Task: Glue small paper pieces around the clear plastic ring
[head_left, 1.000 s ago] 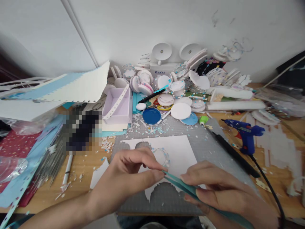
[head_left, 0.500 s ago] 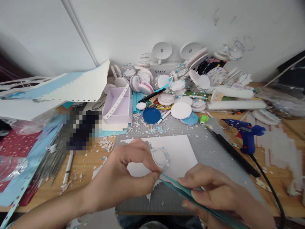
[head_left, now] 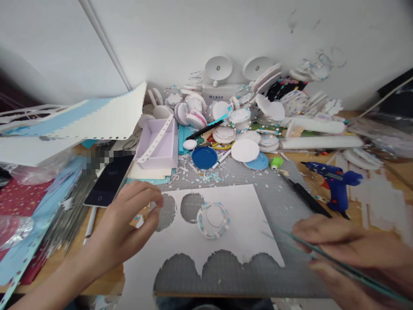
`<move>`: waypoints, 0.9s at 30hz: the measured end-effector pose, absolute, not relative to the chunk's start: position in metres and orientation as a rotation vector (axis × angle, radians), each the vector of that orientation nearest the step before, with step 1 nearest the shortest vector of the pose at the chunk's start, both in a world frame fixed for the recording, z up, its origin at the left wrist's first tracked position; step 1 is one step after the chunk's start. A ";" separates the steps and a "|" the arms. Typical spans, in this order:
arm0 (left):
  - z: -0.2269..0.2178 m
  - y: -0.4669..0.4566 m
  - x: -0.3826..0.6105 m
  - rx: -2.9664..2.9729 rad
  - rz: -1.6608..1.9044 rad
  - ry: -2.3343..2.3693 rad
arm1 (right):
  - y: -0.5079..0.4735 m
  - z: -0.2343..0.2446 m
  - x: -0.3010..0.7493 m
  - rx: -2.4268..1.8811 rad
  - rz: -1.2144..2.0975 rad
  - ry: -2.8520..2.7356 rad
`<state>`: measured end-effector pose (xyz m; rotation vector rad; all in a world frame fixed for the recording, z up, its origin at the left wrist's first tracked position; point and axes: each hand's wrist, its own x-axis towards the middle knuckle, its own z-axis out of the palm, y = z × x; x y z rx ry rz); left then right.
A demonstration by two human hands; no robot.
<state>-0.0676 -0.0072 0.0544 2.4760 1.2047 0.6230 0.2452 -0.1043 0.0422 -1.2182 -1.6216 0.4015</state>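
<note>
My right hand (head_left: 348, 254) grips teal tweezers (head_left: 322, 252), blurred by motion, at the right front. Their tips point left, over the right edge of a cut-out white paper sheet (head_left: 238, 198). A ring-shaped paper piece (head_left: 201, 230), dotted with small blue and white bits, lies on the sheet. My left hand (head_left: 129, 219) hovers over the sheet's left part, beside a round hole. Its fingers are loosely curled, with thumb and index tips close but seemingly apart; I see nothing held between them.
A grey cutting mat (head_left: 277, 193) lies beneath the sheet. On the right are a blue glue gun (head_left: 338, 181) and a black-handled tool (head_left: 308, 198). A phone (head_left: 109, 181) and a lilac box (head_left: 158, 159) stand left. White discs and a blue lid (head_left: 204, 158) crowd the back.
My left hand has let go of the tweezers' tips and moved left. My right hand has carried the tweezers right, uncovering the decorated ring and more of the sheet.
</note>
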 end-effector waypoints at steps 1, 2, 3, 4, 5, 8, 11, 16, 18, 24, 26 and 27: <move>0.051 -0.006 -0.067 2.494 0.575 1.209 | -0.100 0.043 0.246 -1.244 0.380 -1.576; 0.048 -0.004 -0.066 2.525 0.532 1.211 | -0.097 0.043 0.247 -1.257 0.375 -1.533; 0.045 -0.002 -0.065 2.560 0.477 1.219 | -0.093 0.044 0.247 -1.262 0.383 -1.500; 0.042 0.001 -0.064 2.600 0.422 1.232 | -0.089 0.044 0.248 -1.259 0.395 -1.481; 0.038 0.004 -0.062 2.642 0.377 1.249 | -0.086 0.044 0.248 -1.258 0.400 -1.457; 0.028 0.014 -0.059 2.754 0.313 1.291 | -0.077 0.043 0.251 -1.304 0.402 -1.397; 0.022 0.022 -0.059 2.822 0.310 1.345 | -0.070 0.040 0.255 -1.321 0.389 -1.375; 0.026 0.025 -0.054 2.754 0.417 1.433 | -0.055 0.036 0.258 -1.313 0.397 -1.340; 0.030 0.019 -0.044 2.602 0.501 1.369 | -0.047 0.034 0.256 -1.333 0.392 -1.338; 0.024 -0.002 -0.004 2.167 0.502 1.064 | -0.021 0.020 0.244 -1.226 0.506 -1.401; 0.017 -0.003 0.002 2.137 0.465 1.018 | -0.013 0.013 0.238 -1.202 0.544 -1.426; 0.013 -0.003 0.003 2.123 0.455 1.008 | -0.009 0.008 0.235 -1.199 0.560 -1.433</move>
